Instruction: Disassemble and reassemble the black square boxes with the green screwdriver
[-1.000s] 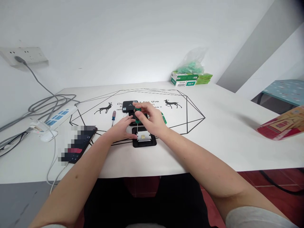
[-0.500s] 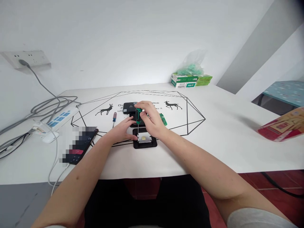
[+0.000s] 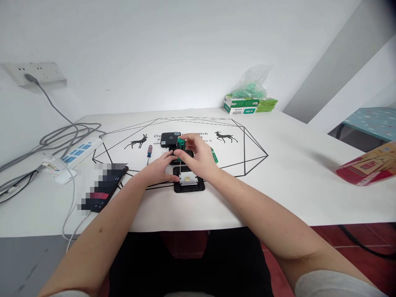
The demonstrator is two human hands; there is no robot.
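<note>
white tabletop point(image 3: 287, 185) bears the black case point(image 3: 189, 189), nearer the body than the right hand point(image 3: 199, 156), which pinches the green screwdriver point(image 3: 181, 144); the left hand point(image 3: 157, 170) spreads, thumb at the case. the right thumb has shifted leftward.

Small electronics workspace, maybe at home: white table point(image 3: 278, 185), two screwdrivers point(image 3: 149, 151), green circuit board point(image 3: 214, 156), power strip point(image 3: 78, 153).

Bright, even light washes the wall point(image 3: 173, 57), with a soft shadow left of the bag point(image 3: 368, 165). Wide-angle distortion bends the edges, the far right corner darkens, and fine print looks soft.
</note>
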